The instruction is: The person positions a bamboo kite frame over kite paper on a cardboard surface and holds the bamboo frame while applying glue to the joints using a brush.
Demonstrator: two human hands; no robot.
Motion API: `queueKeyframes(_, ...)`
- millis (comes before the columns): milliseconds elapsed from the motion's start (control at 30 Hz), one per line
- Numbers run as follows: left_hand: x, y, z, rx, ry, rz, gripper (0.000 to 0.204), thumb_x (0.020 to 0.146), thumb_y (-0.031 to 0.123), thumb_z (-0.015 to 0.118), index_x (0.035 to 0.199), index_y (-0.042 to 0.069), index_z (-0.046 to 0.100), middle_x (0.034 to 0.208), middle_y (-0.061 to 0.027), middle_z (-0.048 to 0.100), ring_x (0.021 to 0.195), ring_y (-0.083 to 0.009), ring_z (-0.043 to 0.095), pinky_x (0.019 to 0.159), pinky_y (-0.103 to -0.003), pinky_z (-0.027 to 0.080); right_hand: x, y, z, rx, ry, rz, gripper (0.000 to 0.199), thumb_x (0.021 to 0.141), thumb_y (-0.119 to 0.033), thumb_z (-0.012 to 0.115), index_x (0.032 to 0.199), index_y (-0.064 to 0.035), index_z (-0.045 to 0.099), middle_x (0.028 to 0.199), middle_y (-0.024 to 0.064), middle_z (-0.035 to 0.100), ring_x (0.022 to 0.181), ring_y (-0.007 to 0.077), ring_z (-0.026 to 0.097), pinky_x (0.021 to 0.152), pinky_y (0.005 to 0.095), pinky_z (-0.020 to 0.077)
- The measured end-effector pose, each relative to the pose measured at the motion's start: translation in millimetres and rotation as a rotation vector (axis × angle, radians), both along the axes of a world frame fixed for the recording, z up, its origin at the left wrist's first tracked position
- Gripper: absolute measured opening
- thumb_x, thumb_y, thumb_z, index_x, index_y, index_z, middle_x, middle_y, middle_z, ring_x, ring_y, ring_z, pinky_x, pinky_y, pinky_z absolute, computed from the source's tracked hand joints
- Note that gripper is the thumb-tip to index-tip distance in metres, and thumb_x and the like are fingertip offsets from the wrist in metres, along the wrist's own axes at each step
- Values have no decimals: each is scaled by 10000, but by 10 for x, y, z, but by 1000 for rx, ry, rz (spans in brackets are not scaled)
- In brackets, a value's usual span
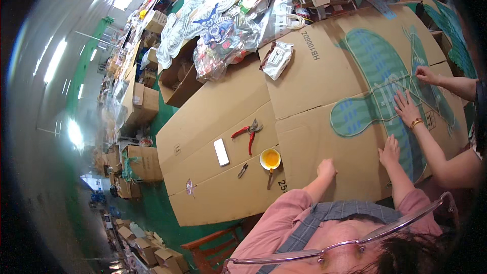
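A large green printed sheet (378, 78), shaped like a rounded figure, lies flat on a wide cardboard surface (304, 137). My left hand (327, 167), in a pink sleeve, rests on bare cardboard with its fingers curled and nothing in it. My right hand (390, 151) lies with fingers spread on the lower edge of the green sheet. Another person's hands press on the same sheet from the right, one with a gold bracelet (407, 107) and one farther up (426, 74).
Left of my hands sit a small yellow bowl (270, 159) with a brush, red-handled pruners (248, 132), a white phone (221, 151) and a small dark tool (243, 170). A white packet (278, 58) and piles of bagged printed pieces (218, 25) lie beyond. Cardboard boxes (142, 104) line the green floor.
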State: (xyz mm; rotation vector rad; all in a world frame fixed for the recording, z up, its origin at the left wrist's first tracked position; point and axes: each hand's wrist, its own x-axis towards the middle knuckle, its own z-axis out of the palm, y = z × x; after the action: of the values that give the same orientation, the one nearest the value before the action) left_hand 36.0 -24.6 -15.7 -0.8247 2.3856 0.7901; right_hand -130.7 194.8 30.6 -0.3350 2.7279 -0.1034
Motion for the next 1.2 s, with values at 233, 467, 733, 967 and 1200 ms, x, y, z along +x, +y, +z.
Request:
queueKeyframes(233, -45, 15, 216, -30, -62, 5, 300, 611, 162, 738, 848, 38, 601, 865, -157, 604, 836, -317, 599, 696, -395, 491, 20, 9, 3, -42, -47, -25, 655, 751, -204, 617, 1266, 42, 295, 1363, 165, 234, 1241, 302, 251, 969, 433, 299)
queueKeyframes(467, -6, -8, 168, -22, -58, -7, 281, 599, 165, 736, 818, 44, 608, 853, -159, 603, 818, -319, 601, 688, -393, 493, 71, -49, 113, -28, -48, -22, 637, 768, -212, 601, 1270, 35, 296, 1373, 151, 224, 1251, 295, 239, 979, 419, 287)
queueKeyframes(733, -23, -3, 133, -2, -41, 74, 248, 604, 146, 722, 793, 40, 603, 810, -161, 608, 790, -322, 609, 668, -398, 493, 46, -86, 178, -31, -88, -57, 641, 767, -224, 602, 1271, 35, 303, 1378, 149, 219, 1251, 295, 240, 979, 414, 290)
queueKeyframes(967, -14, 23, 69, -2, -41, 101, 225, 614, 123, 709, 791, 40, 598, 829, -160, 609, 794, -318, 609, 667, -405, 495, 61, -51, 50, -58, -32, -72, 611, 760, -207, 610, 1244, 41, 331, 1370, 150, 229, 1246, 299, 249, 974, 424, 295)
queueKeyframes(1200, 49, 16, -94, -48, -14, 24, 271, 615, 149, 727, 837, 50, 606, 891, -159, 606, 820, -315, 608, 696, -396, 503, 67, -25, 0, -64, -25, -13, 598, 765, -194, 604, 1238, 47, 328, 1370, 154, 226, 1236, 305, 256, 945, 438, 320)
